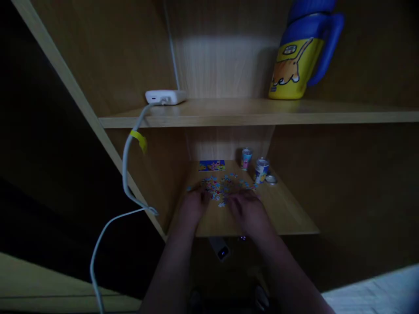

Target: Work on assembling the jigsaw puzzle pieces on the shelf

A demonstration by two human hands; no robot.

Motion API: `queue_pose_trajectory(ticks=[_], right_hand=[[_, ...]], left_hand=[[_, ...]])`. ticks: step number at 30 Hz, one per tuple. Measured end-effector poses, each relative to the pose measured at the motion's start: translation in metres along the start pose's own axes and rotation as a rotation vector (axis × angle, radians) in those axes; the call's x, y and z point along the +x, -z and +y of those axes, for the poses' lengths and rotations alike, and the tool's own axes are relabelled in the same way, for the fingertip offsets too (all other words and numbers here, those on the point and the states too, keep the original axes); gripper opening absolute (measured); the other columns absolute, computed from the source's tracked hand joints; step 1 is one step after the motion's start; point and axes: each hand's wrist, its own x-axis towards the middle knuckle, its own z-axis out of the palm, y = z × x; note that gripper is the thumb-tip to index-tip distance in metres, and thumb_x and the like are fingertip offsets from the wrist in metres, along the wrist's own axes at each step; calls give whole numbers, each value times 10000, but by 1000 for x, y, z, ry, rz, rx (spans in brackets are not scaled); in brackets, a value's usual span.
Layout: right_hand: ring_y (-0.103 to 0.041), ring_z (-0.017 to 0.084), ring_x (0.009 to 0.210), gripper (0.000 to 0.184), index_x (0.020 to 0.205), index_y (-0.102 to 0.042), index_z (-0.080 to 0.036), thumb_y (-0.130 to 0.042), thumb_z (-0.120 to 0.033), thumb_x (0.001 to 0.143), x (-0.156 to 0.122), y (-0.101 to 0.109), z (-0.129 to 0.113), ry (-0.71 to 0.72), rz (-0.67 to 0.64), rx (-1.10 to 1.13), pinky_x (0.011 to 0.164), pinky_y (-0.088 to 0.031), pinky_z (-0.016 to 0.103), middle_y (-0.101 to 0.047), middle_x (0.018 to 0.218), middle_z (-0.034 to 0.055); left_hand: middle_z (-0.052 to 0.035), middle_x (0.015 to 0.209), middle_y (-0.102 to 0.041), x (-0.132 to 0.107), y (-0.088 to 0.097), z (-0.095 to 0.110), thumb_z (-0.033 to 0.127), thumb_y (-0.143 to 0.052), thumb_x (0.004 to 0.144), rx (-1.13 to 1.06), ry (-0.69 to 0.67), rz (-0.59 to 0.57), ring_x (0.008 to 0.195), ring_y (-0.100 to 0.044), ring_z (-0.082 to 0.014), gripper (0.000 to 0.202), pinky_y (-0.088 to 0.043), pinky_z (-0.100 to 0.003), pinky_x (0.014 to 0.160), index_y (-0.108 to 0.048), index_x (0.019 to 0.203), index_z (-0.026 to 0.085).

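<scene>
Small jigsaw puzzle pieces (pixel 216 188) lie scattered over the wooden lower board (pixel 278 218) of a cabinet. At the left edge of the scatter is my left hand (pixel 195 203), its fingers bent inward and closed among the pieces. My right hand (pixel 248 207) rests at the near right side, thumb and fingers curled together. Dim light and blur hide what either hand pinches. Behind the pieces, a blue picture card (pixel 212 165) with cartoon figures is by the back panel. Two small printed cans (pixel 246 158) stand at the right, with a round lid (pixel 271 179) beside the nearer one.
An upper shelf (pixel 229 120) crosses above my hands. It carries a white charger-like box (pixel 163 97) and a blue-and-yellow jug (pixel 291 61). A white cable (pixel 125 170) with a yellow tag hangs down the left. Below the board's front edge is a phone-like device (pixel 219 248).
</scene>
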Motion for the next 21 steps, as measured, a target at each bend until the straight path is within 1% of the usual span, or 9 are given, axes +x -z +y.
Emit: queue_pose_trajectory(ticks=[1, 2, 4, 6, 8, 10, 15, 18, 21], right_hand=[[-714, 281, 1223, 268, 1142, -804, -208, -550, -279, 1099, 5, -8, -5, 74, -2, 9, 1161, -508, 444, -818, 1210, 111], [-669, 288, 1334, 286, 1239, -796, -198, -559, -273, 1096, 10, -15, -9, 139, -18, 15, 1234, -464, 468, -793, 1331, 117], [-537, 296, 1527, 373, 1410, -745, -176, -561, -281, 1103, 14, -28, -12, 209, -60, 16, 1329, -374, 495, -701, 1532, 113], [-427, 299, 1623, 444, 1512, -689, -172, -555, -320, 1115, 12, -37, -12, 219, -103, 9, 1369, -316, 517, -623, 1634, 103], [-394, 302, 1648, 480, 1554, -662, -186, -542, -368, 1127, 8, -40, -10, 203, -136, 3, 1382, -286, 541, -599, 1658, 97], [-398, 303, 1648, 492, 1569, -652, -204, -521, -396, 1136, 3, -39, -9, 183, -161, 1, 1386, -270, 559, -601, 1656, 93], [-394, 318, 1649, 510, 1604, -621, -226, -482, -384, 1139, -1, -33, -15, 88, -202, -19, 1389, -234, 578, -570, 1684, 73], [-392, 350, 1646, 548, 1631, -590, -202, -465, -401, 1135, -1, -31, -20, -17, -209, -63, 1382, -221, 593, -533, 1711, 99], [-349, 378, 1665, 587, 1646, -567, -161, -458, -423, 1132, -2, -30, -22, -87, -205, -96, 1378, -210, 601, -507, 1726, 133]], left_hand=[[-72, 950, -817, 1, -2, -3, 276, -612, 1089, -31, -4, 32, 853, -759, -218, 205, -526, -323, 801, -770, 1001, 180], [-68, 961, -810, 1, -5, -5, 256, -628, 1076, -56, -16, 69, 857, -754, -215, 162, -535, -321, 808, -762, 1025, 179], [-87, 1082, -802, 0, -11, -6, 216, -626, 1067, -85, -80, 133, 946, -757, -219, 138, -563, -327, 872, -756, 1096, 178], [-117, 1269, -769, -3, -17, -5, 178, -591, 1071, -82, -159, 177, 1108, -748, -235, 207, -580, -348, 984, -754, 1198, 185], [-131, 1377, -731, -5, -21, -4, 161, -568, 1073, -58, -196, 194, 1223, -721, -255, 272, -578, -377, 1065, -745, 1276, 192], [-141, 1360, -733, -6, -23, -3, 176, -573, 1073, -24, -179, 199, 1227, -718, -272, 251, -586, -401, 1076, -756, 1246, 185], [-151, 1280, -749, -7, -18, 1, 207, -595, 1071, 20, -123, 180, 1143, -730, -281, 178, -596, -421, 1048, -769, 1083, 175], [-148, 1208, -756, -9, -15, 5, 207, -603, 1065, 35, -121, 188, 1125, -726, -285, 172, -592, -423, 1042, -761, 1001, 178], [-133, 1133, -759, -11, -13, 8, 220, -607, 1067, 50, -98, 205, 1050, -732, -272, 201, -602, -410, 990, -751, 932, 186]])
